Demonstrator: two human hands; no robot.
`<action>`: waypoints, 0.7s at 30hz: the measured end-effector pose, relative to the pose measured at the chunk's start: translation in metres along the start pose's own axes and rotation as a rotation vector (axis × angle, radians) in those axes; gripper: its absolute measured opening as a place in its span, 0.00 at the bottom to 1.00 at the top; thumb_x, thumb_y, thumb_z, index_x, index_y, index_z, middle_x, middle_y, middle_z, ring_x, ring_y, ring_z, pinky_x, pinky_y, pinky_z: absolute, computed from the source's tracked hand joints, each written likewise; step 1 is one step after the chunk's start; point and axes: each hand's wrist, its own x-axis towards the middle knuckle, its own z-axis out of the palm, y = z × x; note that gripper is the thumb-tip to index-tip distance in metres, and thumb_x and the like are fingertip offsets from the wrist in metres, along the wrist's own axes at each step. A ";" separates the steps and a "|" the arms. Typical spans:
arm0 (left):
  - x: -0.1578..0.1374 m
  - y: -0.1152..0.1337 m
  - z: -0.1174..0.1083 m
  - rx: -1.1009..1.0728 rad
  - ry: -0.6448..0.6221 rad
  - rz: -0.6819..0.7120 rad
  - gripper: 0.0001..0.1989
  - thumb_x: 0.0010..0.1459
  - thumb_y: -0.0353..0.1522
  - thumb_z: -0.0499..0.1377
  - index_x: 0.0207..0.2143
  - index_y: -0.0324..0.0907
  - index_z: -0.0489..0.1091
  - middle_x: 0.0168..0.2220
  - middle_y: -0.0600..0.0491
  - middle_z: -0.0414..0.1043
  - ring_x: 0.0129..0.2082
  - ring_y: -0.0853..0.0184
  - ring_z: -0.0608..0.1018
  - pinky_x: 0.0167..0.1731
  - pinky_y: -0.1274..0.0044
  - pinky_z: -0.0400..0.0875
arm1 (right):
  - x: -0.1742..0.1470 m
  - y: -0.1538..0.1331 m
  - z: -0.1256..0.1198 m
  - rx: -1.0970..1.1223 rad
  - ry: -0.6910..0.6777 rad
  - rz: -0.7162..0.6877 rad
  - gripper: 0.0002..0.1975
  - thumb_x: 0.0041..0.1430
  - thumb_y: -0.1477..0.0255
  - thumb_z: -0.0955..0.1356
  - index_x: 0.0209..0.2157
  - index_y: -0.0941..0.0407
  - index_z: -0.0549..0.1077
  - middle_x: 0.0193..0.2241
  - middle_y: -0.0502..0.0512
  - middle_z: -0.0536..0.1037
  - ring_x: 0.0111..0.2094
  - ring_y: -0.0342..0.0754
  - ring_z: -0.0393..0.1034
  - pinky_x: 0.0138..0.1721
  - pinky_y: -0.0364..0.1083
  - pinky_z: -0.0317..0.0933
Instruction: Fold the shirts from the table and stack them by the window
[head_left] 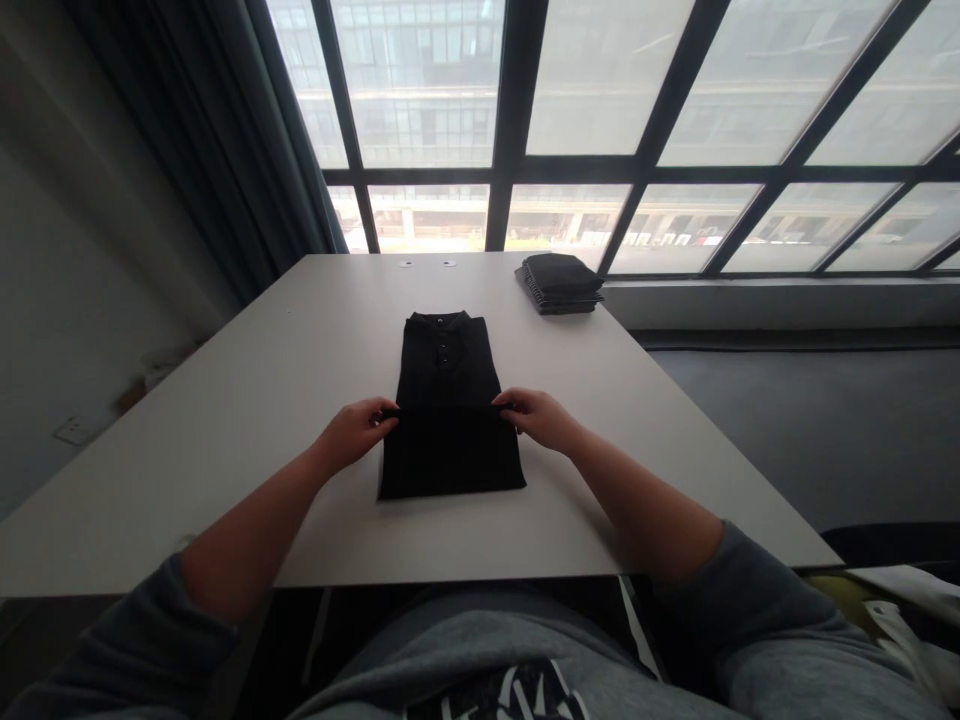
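Observation:
A black collared shirt (450, 450) lies in front of me, its sides tucked into a narrow rectangle. The collar points toward the window and a few buttons show below it. The lower part is doubled up over itself, with an edge running across the middle. My left hand (367, 425) pinches the left end of that edge between thumb and fingers. At the opposite end, my right hand (534, 415) grips the same edge in a pinch. The layers under the fold are hidden.
The shirt rests on a white table (330, 350). Near the table's far right corner sits a stack of folded dark clothes (561, 284). Two small fittings are set in the far edge. Beyond stand large windows, with a dark curtain (217, 140) on the left.

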 end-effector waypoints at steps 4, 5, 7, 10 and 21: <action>0.005 -0.024 0.026 0.043 0.011 -0.020 0.15 0.61 0.41 0.60 0.45 0.45 0.78 0.34 0.53 0.77 0.32 0.64 0.78 0.38 0.72 0.72 | 0.007 0.027 0.019 -0.166 0.044 -0.099 0.17 0.60 0.79 0.69 0.49 0.54 0.80 0.43 0.52 0.81 0.39 0.42 0.74 0.50 0.44 0.70; 0.004 -0.028 0.029 0.054 0.008 -0.014 0.15 0.61 0.41 0.60 0.46 0.45 0.78 0.34 0.53 0.77 0.33 0.63 0.78 0.39 0.71 0.73 | 0.007 0.032 0.022 -0.190 0.048 -0.133 0.17 0.61 0.79 0.69 0.50 0.54 0.80 0.44 0.53 0.81 0.39 0.42 0.74 0.51 0.45 0.70; 0.004 -0.033 0.031 0.080 0.004 -0.015 0.15 0.62 0.40 0.61 0.47 0.45 0.77 0.35 0.53 0.77 0.33 0.62 0.78 0.41 0.70 0.74 | 0.006 0.037 0.026 -0.234 0.061 -0.193 0.17 0.62 0.79 0.68 0.51 0.55 0.79 0.45 0.54 0.79 0.40 0.43 0.74 0.52 0.46 0.71; 0.003 -0.028 0.028 0.131 0.033 0.029 0.13 0.64 0.39 0.60 0.47 0.44 0.77 0.40 0.50 0.79 0.39 0.59 0.80 0.45 0.67 0.75 | 0.002 0.030 0.029 -0.334 0.127 -0.271 0.15 0.64 0.78 0.67 0.50 0.55 0.80 0.48 0.58 0.77 0.46 0.47 0.74 0.54 0.49 0.71; -0.029 0.030 0.090 0.483 -0.079 0.198 0.32 0.71 0.47 0.54 0.72 0.48 0.60 0.74 0.46 0.55 0.74 0.48 0.57 0.71 0.53 0.54 | -0.032 -0.007 0.083 -0.629 -0.140 -0.317 0.35 0.72 0.61 0.65 0.74 0.58 0.59 0.74 0.62 0.48 0.76 0.61 0.44 0.75 0.63 0.46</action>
